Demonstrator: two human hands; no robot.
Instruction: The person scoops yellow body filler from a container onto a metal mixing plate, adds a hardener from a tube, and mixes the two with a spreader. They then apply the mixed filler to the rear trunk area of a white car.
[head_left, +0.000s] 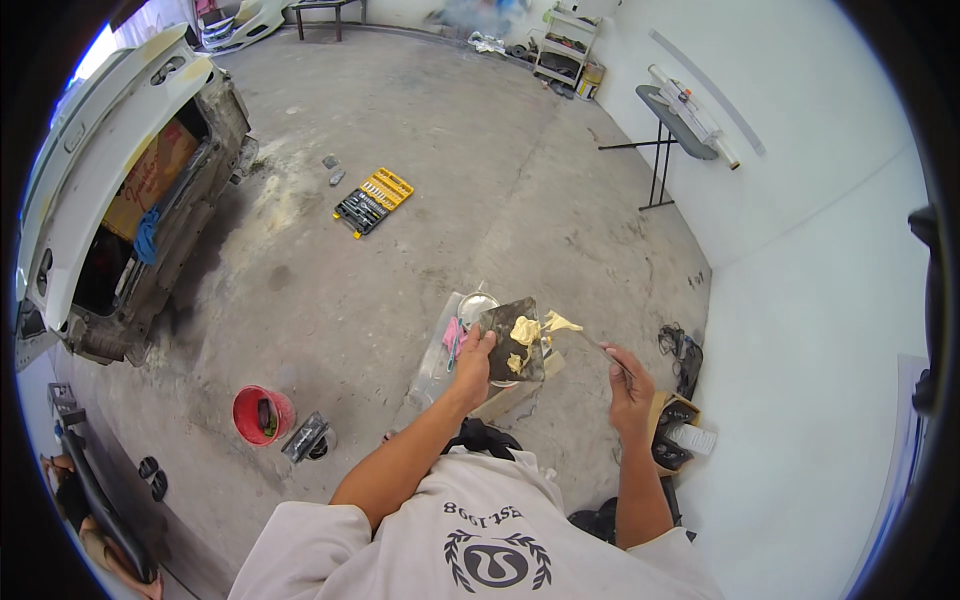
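Observation:
My left hand (474,366) is closed around the left edge of a dark, flat mixing board (502,352). Two lumps of creamy yellow putty (525,330) sit on the board. A thin putty knife (603,350) is gripped in my right hand (630,390), to the right of the board. Yellow putty coats its blade end, just off the board's right edge. Partly hidden below the board are a round silver tin (474,308), a pink item (455,338) and a cardboard box (505,400).
A red bucket (263,415) and a dark block-like item (306,437) stand at the lower left. Further off lies an open yellow-and-black tool set (374,202). A car body (120,190) fills the left side. Near the right wall are a box of parts (676,440) and a padded stand (675,120).

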